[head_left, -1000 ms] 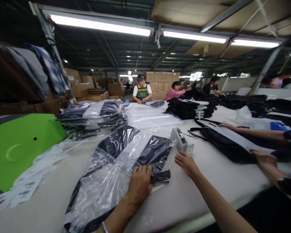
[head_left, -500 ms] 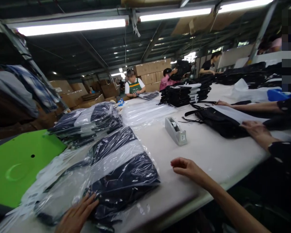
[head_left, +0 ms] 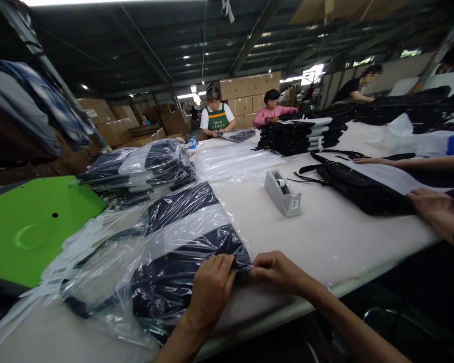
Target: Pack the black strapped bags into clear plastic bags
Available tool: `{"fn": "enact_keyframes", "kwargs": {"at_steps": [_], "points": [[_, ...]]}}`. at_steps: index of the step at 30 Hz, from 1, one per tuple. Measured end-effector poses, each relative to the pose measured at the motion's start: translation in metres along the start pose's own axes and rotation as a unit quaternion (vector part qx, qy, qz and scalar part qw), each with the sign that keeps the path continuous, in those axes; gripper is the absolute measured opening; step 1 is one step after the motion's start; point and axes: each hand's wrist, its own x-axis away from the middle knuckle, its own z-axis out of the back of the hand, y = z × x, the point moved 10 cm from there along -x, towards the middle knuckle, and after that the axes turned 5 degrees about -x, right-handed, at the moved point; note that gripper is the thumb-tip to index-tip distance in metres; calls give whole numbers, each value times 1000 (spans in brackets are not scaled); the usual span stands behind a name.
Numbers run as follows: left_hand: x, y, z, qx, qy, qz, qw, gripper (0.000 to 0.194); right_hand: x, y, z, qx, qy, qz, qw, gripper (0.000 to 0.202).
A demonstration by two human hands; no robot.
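Observation:
A dark folded bag (head_left: 181, 257) with a pale band across it lies inside a clear plastic bag (head_left: 132, 252) on the table in front of me. My left hand (head_left: 214, 282) is closed on the near right corner of this wrapped bundle. Just to its right, my right hand (head_left: 270, 267) pinches the edge of the plastic at the same corner. The fingertips of both hands are a short way apart. Beyond them stands a grey tape dispenser (head_left: 282, 194), touched by neither hand.
Wrapped bundles (head_left: 136, 166) are stacked at the back left, beside a green panel (head_left: 34, 232). White strips (head_left: 75, 247) lie along the left. A co-worker's hands (head_left: 433, 204) rest on a black bag (head_left: 355, 184) at right. A black stack (head_left: 298, 135) stands farther back.
My left hand has moved right and up to the bundle's corner and closed there. My right hand has gone from open above the table to pinching the plastic. The view has shifted slightly.

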Motion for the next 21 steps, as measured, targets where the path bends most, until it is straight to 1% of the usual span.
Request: {"fn": "enact_keyframes", "kwargs": {"at_steps": [2, 3, 5, 6, 7, 9, 11, 13, 15, 16, 18, 20, 21], "points": [[1, 0, -3, -18, 14, -10, 1000, 23, -3, 2, -3, 2, -33, -16, 999, 34], [1, 0, -3, -24, 24, -16, 999, 23, -5, 3, -4, 25, -41, -20, 999, 33], [1, 0, -1, -28, 47, -24, 998, 23, -11, -1, -1, 129, -31, -8, 991, 29], [1, 0, 0, -27, 55, -27, 998, 24, -14, -7, 2, 203, -11, 12, 979, 26], [1, 1, 1, -23, 59, -31, 997, 24, -16, -15, 5, 279, 16, 40, 959, 23], [2, 1, 3, -4, 55, -37, 998, 26, -17, -37, 9, 405, 86, 111, 903, 14], [3, 0, 4, 45, 34, -30, 998, 23, -12, -59, 4, 472, 134, 205, 847, 1], [5, -3, 3, 106, 9, -10, 994, 21, -5, -74, -11, 494, 131, 309, 802, 16], [6, -6, 2, 138, -1, 17, 990, 25, -2, -76, -29, 497, 91, 384, 773, 19], [6, -8, 1, 133, 1, 28, 991, 25, -3, -73, -37, 499, 74, 404, 763, 16], [6, -8, -1, 86, 13, 36, 996, 17, -11, -64, -46, 510, 59, 410, 754, 16], [5, -4, -6, 24, 28, 29, 999, 8, -20, -57, -49, 519, 66, 391, 757, 18], [5, -2, -8, 0, 36, 20, 999, 7, -25, -54, -47, 516, 71, 373, 768, 18]]}}
